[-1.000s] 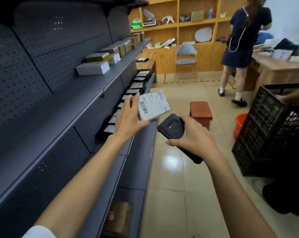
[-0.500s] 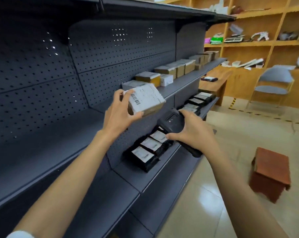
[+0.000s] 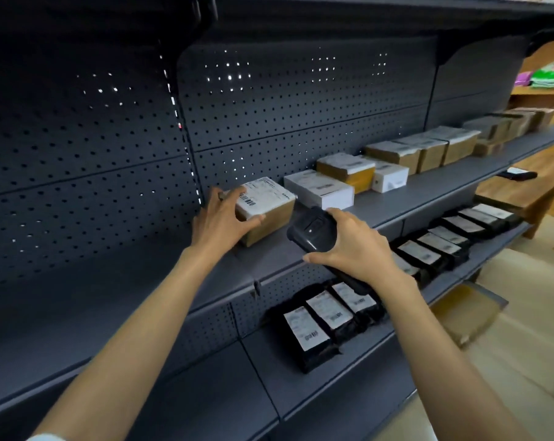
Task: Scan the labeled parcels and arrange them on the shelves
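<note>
Head camera looks down along a dark grey shelf unit (image 3: 412, 202) with a perforated back panel (image 3: 78, 154). At the left, the left hand (image 3: 220, 219) holds a brown cardboard parcel (image 3: 269, 214) with a white barcode label on top; the thumb lies on the front edge and the fingers are behind it. The parcel is on the middle shelf, at the left end of a row of boxes (image 3: 396, 163), just beside a white box (image 3: 320, 187). To the right, the right hand (image 3: 353, 246) grips a black handheld scanner (image 3: 313, 230), fingers curled around its body, in front of the shelf edge. Below, on the lower shelf, black bagged parcels (image 3: 326, 316) with white labels lie in a row. At far right stand a wooden table (image 3: 520, 189) and wooden shelves (image 3: 543, 97).
</note>
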`<action>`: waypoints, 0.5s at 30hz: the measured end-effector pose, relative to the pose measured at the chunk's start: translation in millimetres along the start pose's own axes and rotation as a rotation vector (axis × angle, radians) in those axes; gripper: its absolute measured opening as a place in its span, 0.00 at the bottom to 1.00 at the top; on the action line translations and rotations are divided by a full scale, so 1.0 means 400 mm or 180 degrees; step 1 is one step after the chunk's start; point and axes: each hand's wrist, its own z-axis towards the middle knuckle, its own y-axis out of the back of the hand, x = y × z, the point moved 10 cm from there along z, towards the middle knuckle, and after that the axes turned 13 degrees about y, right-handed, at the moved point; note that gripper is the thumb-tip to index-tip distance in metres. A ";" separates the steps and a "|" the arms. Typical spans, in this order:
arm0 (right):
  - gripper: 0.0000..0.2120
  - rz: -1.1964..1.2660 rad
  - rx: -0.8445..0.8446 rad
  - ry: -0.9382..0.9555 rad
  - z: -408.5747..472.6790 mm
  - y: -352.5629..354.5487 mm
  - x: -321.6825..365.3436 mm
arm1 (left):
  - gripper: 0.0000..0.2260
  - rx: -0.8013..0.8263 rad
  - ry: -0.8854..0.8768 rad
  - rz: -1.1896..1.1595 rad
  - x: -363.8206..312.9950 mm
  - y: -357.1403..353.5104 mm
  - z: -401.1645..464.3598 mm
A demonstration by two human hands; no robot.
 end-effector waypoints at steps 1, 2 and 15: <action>0.47 0.0013 0.0035 0.0039 0.015 -0.003 -0.012 | 0.34 0.0027 0.0071 0.0018 -0.001 -0.011 0.004; 0.47 0.0033 0.0043 0.0087 0.029 -0.005 -0.024 | 0.34 0.0034 0.0122 0.0042 -0.004 -0.020 0.008; 0.48 0.0317 0.0338 0.0730 0.144 0.024 -0.220 | 0.29 -0.0179 0.0598 0.0714 -0.158 -0.104 0.002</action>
